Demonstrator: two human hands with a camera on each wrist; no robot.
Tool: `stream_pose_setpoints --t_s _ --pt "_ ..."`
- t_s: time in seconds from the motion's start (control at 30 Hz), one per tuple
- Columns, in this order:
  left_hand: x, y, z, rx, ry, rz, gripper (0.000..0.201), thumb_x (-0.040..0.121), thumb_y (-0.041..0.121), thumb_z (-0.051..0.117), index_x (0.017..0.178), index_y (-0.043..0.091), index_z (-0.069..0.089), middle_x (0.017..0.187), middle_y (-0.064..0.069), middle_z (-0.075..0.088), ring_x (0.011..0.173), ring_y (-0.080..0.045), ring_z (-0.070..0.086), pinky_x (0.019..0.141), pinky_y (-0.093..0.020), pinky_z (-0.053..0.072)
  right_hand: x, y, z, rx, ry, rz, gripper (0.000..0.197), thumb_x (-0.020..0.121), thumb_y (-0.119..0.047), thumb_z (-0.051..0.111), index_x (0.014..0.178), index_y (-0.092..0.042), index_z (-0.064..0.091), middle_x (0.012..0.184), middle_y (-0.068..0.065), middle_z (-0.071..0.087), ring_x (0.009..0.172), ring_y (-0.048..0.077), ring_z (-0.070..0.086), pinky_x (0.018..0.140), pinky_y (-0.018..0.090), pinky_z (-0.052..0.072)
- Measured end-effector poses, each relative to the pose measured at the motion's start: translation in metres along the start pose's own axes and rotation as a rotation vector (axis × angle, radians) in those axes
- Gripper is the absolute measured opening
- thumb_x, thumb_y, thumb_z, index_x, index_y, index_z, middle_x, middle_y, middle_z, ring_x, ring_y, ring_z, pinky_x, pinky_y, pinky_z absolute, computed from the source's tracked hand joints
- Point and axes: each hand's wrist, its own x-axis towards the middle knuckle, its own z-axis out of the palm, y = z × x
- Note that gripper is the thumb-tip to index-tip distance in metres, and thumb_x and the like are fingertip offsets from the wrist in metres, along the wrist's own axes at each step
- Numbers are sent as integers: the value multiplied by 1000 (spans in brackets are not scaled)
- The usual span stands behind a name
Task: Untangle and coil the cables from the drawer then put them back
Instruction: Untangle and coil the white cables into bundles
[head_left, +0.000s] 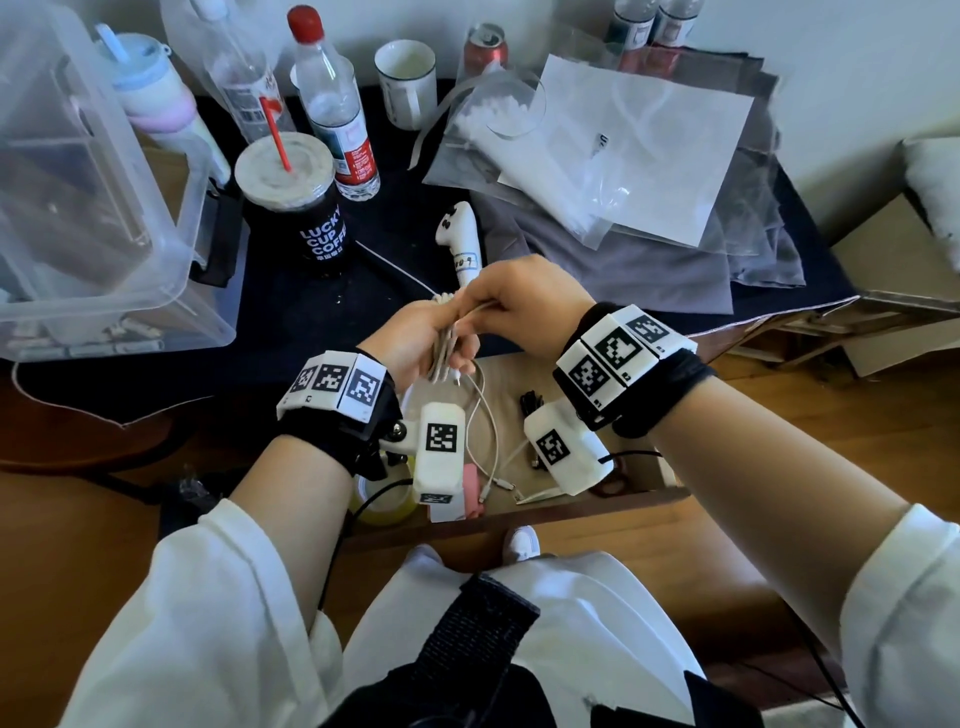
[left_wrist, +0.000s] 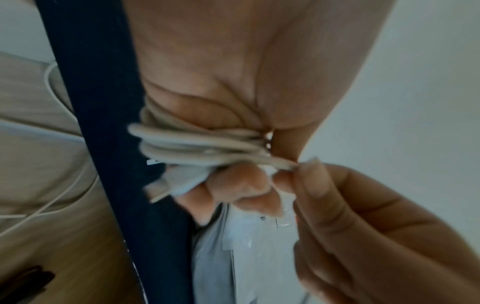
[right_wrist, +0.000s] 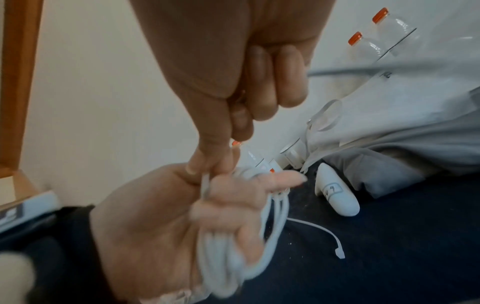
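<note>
A white cable (head_left: 445, 347) (left_wrist: 197, 144) (right_wrist: 272, 222) is wound in several loops around my left hand (head_left: 415, 343) (right_wrist: 182, 216), whose fingers curl over the coil. My right hand (head_left: 511, 304) (left_wrist: 363, 216) (right_wrist: 221, 156) pinches one strand of the same cable between thumb and fingertip, right at the left hand. Both hands hover above the open wooden drawer (head_left: 654, 467). Inside the drawer lie more loose white cables (head_left: 488, 431) and a small black cable bundle (head_left: 532, 405).
The dark table (head_left: 291, 301) carries a clear plastic bin (head_left: 93, 208), a coffee cup (head_left: 301, 202), bottles (head_left: 337, 104), a white mug (head_left: 408, 83), a white controller (head_left: 460, 239) and plastic bags on grey cloth (head_left: 623, 171). A loose white cable tie (right_wrist: 324, 234) lies on it.
</note>
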Motion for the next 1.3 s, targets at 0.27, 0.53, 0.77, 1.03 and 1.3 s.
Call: stream_pose_setpoints --t_s 0.27,0.53,0.77,1.03,1.3 --pt "-3 -1 -13 -259 -332 -29 71 95 53 16 69 13 69 30 10 29 25 -3 26 43 -21 39 1 19 -4 177 206 102 22 89 -28 58 88 -9 69 72 -4 62 67 8 49 68 24 38" --pt "-2 16 -8 -573 -300 210 45 94 42 27 73 16 58 35 10 36 31 -3 33 52 -17 44 -1 26 9 112 33 243 37 97 -35 42 101 -5 64 73 8 54 70 18 48 76 35 44" --pt "1 22 1 -615 -90 312 42 101 29 23 88 14 60 50 9 42 44 -4 43 67 -20 48 -7 14 19 52 -94 245 29 97 -31 42 102 -11 63 82 1 57 80 20 57 77 30 44" --pt "4 29 -5 -574 107 283 26 102 20 29 89 16 52 51 11 46 44 -2 43 74 -19 42 -8 -5 25 -103 -237 176 31 95 -33 43 87 -11 64 83 6 62 85 26 58 69 32 44" --pt "5 14 1 -319 133 162 17 97 10 42 103 6 58 65 -1 65 55 -9 62 54 -21 51 -6 -22 -4 -275 -113 43 15 86 -29 54 83 -22 67 67 -2 45 76 22 49 63 32 36"
